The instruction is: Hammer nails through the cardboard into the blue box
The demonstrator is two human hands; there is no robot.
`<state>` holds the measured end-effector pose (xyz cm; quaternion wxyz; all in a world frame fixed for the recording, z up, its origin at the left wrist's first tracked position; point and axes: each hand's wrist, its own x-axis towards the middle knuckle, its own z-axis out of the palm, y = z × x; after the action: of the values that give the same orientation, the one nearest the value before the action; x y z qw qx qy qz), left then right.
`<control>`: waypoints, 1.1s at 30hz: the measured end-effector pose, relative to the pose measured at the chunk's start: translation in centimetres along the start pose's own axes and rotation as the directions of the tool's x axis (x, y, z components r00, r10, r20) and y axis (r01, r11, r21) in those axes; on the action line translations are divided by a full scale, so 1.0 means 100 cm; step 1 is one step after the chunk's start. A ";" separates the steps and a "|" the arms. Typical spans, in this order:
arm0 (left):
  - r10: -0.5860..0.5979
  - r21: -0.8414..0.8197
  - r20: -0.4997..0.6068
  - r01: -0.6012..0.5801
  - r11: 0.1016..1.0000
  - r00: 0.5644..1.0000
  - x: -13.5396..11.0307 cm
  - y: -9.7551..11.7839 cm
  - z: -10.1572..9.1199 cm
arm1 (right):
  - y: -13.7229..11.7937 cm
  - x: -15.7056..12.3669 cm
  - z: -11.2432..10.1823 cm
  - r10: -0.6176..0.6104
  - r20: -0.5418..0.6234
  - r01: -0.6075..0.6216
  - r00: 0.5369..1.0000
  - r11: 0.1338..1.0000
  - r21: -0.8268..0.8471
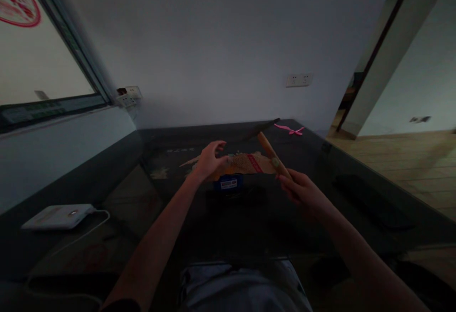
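My right hand [302,189] is closed round the wooden handle of a knife [271,153], whose dark blade points up and left over the table. My left hand [210,159] hovers with curled fingers over a tan packet with a red label [249,163], touching or almost touching its left end. Whether the fingers pinch the packet is not clear. A small blue box with a white label [228,182] lies just in front of the packet.
The dark glass table [199,226] runs to the back wall. A pink ribbon [290,130] lies at its far right. A white device with a cable [59,217] sits at the left. A dark flat object [370,200] lies at the right. Wall sockets [299,80] and a doorway are behind.
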<state>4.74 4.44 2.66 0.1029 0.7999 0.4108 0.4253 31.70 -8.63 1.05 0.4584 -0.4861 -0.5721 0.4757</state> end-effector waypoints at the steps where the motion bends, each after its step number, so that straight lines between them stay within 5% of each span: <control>1: 0.033 0.054 -0.070 -0.029 0.998 0.997 -0.005 0.010 -0.005 | 0.007 -0.004 0.001 0.010 -0.005 -0.010 1.000 0.996 0.087; 4: 0.132 0.123 -0.064 -0.123 0.985 0.989 -0.025 0.048 -0.012 | 0.022 -0.012 0.004 0.028 0.004 -0.028 1.000 0.956 0.291; 6: 0.195 0.092 0.152 -0.210 0.973 0.969 -0.042 0.070 -0.004 | 0.026 -0.014 0.004 0.035 0.000 -0.033 0.999 0.931 0.363; 8: 0.192 0.078 0.422 -0.246 0.966 0.886 -0.056 0.083 0.014 | 0.028 -0.016 0.003 0.039 -0.011 -0.032 0.999 0.918 0.396; 11: 0.027 0.248 0.589 -0.213 0.945 0.808 -0.067 0.084 0.049 | 0.028 -0.016 0.001 0.039 -0.019 -0.028 0.999 0.912 0.410; 16: -0.169 0.493 0.563 -0.164 0.854 0.809 -0.064 0.077 0.084 | 0.028 -0.016 0.005 0.054 0.013 -0.055 0.998 0.908 0.416; 23: -0.203 0.504 0.581 -0.153 0.850 0.788 -0.055 0.088 0.090 | 0.034 -0.014 0.008 0.043 0.042 -0.056 0.998 0.920 0.389; 28: -0.145 0.466 0.580 -0.180 0.866 0.802 -0.058 0.093 0.082 | 0.034 -0.014 0.007 0.055 0.030 -0.063 0.998 0.920 0.387; 33: -0.006 0.285 0.543 -0.177 0.942 0.840 -0.062 0.107 0.050 | 0.030 -0.016 0.007 0.097 0.000 -0.089 0.995 0.914 0.395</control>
<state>12.82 -6.05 1.35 0.0613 0.9101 0.3932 0.1157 31.54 -10.05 -2.12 0.5294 -0.4152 -0.4360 0.5977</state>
